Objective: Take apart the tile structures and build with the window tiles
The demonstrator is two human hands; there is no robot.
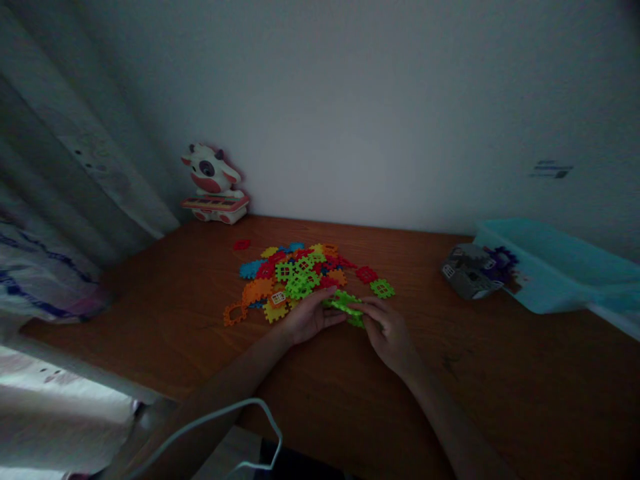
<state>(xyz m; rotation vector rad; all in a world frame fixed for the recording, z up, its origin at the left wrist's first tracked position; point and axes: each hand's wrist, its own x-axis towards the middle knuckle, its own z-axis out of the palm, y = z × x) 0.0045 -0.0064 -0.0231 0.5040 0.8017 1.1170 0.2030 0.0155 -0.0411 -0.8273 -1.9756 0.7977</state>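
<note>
The fingers of both hands were closed on bright green interlocking pieces (345,301), held just in front of the near right edge of the heap of coloured pieces (301,280). The left hand (311,317) gripped them from the side nearer the heap, its thumb uppermost; the right hand (390,333) pinched them from the opposite side. Just right of the heap lay a loose green square (383,288) and a red piece (367,274); at its near left edge was an orange frame (234,314), and beyond its far left a small red piece (242,245). Farther behind and left of the heap stood a cow toy (210,173) with a keyboard. Well to the heap's right, a grey object (470,270) rested beside a turquoise bin (560,273).
</note>
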